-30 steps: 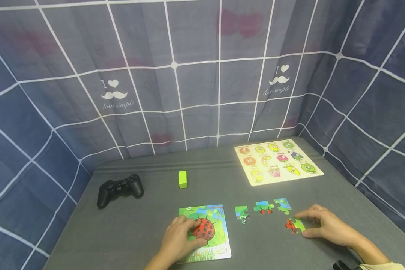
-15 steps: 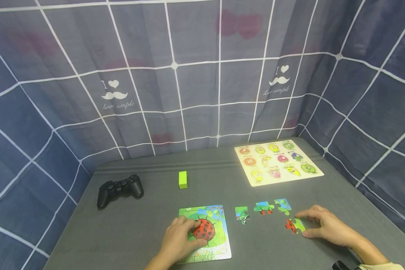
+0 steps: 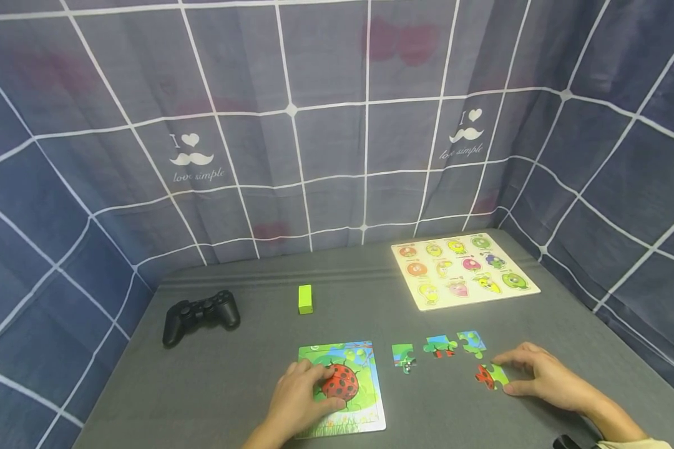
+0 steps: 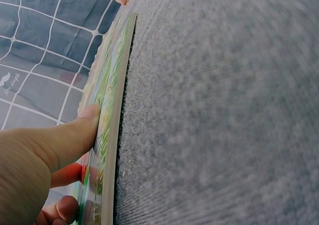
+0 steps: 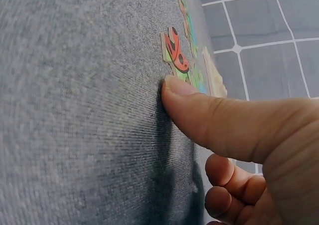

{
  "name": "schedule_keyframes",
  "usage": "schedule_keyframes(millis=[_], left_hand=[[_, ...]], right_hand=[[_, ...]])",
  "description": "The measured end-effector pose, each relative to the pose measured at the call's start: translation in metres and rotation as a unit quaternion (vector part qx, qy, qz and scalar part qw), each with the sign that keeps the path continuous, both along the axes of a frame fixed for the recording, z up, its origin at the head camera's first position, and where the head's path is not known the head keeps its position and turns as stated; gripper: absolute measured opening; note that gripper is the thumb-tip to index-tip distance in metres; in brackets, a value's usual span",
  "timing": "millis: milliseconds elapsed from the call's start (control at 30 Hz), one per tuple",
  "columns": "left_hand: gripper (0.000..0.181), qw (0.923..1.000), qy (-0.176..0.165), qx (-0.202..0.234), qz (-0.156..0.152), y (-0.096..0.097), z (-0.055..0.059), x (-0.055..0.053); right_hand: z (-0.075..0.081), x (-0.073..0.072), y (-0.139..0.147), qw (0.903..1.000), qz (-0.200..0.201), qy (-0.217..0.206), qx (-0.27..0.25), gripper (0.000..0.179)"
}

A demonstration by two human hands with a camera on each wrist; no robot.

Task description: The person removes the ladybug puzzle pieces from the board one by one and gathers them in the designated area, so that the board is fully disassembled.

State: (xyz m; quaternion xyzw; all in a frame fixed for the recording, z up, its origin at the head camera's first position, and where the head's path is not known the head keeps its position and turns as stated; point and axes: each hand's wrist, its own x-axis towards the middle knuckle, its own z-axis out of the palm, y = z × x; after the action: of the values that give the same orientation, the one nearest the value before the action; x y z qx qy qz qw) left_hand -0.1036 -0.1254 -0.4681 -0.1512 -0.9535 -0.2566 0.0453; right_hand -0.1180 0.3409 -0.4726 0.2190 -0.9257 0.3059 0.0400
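A square ladybug jigsaw board (image 3: 365,399) lies flat on the grey table. My left hand (image 3: 294,399) rests on its left half, thumb and fingertips on the picture; in the left wrist view the thumb (image 4: 75,135) touches the board's face. At the right, my right hand (image 3: 545,377) has thumb and index finger at the right edges of a red and green puzzle piece (image 3: 485,376), pinching it on the table. The right wrist view shows the thumb (image 5: 184,95) at the piece's near edge; the index finger is hidden there. Loose puzzle pieces (image 3: 404,357) (image 3: 440,345) (image 3: 471,343) lie between board and right hand.
A fruit picture board (image 3: 463,270) lies at the back right. A small green block (image 3: 305,299) stands behind the jigsaw board. To the left is a black game controller (image 3: 201,317). Grid-patterned curtains (image 3: 337,143) enclose the table's back and sides.
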Motion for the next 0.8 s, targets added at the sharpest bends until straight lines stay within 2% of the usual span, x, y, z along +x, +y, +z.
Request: schedule_keyframes(millis=[200,333,400,467,667,800], left_hand=[[0.056,1.0,0.003,0.0,-0.001,-0.001,0.001,-0.001],[0.057,1.0,0.007,0.0,-0.002,-0.002,0.001,-0.003],[0.057,1.0,0.007,0.0,-0.002,-0.002,0.0,-0.003],[0.057,1.0,0.004,0.001,-0.003,-0.003,-0.001,-0.002],[0.058,0.9999,-0.007,0.002,-0.013,-0.001,-0.003,-0.002],[0.057,0.9999,0.0,-0.005,-0.013,0.0,-0.002,-0.001]], right_hand=[[0.009,-0.003,-0.015,0.9986,-0.001,0.053,0.008,0.041],[0.018,-0.01,-0.044,0.9947,0.013,0.1,0.019,0.039],[0.021,-0.015,-0.065,0.9942,0.025,0.102,0.023,0.036],[0.021,-0.019,-0.088,0.9945,0.038,0.093,0.029,0.033],[0.016,-0.021,-0.163,0.9949,0.098,0.006,0.025,0.043],[0.009,-0.023,-0.207,0.9907,0.131,0.012,0.035,0.045]])
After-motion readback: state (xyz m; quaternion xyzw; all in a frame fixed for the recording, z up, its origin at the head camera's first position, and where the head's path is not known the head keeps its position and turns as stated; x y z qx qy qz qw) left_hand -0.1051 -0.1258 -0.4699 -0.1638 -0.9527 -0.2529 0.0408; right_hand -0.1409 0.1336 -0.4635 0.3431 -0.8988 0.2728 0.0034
